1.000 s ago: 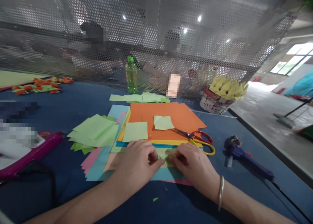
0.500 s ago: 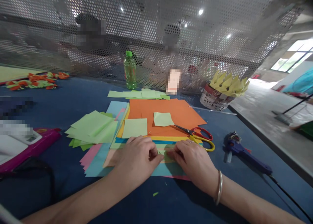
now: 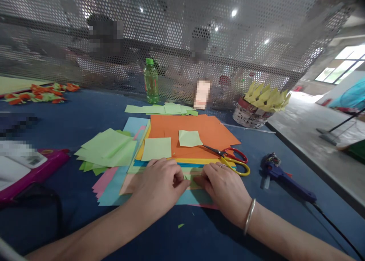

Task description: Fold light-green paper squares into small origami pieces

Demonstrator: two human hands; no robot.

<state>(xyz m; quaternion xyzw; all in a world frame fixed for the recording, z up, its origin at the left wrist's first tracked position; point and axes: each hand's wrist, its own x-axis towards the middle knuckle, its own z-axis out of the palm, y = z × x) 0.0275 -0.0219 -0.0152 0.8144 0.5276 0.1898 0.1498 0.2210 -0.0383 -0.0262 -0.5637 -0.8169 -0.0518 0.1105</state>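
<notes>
My left hand (image 3: 163, 180) and my right hand (image 3: 224, 187) rest close together over the near part of a stack of coloured paper. Both have curled fingers, pinching at a small piece of green paper (image 3: 192, 182) between them; most of it is hidden. Just beyond, two pale green paper squares, one on the left (image 3: 156, 148) and one in the middle (image 3: 189, 138), lie on orange sheets (image 3: 182, 121). Scissors (image 3: 219, 152) with red and yellow handles lie beside the right hand, blades toward the middle square. A bracelet circles my right wrist.
Green paper squares (image 3: 107, 149) are fanned out left of the stack. Farther back are green strips (image 3: 162, 109), a green bottle (image 3: 151, 82) and a pot with yellow paper points (image 3: 252, 111). A blue glue gun (image 3: 293, 183) with a cord lies right; a magenta-and-white object (image 3: 42, 170) is left.
My right hand and wrist have shifted slightly left, nearer the left hand. Both hands stay curled at the green paper. The other items lie as before.
</notes>
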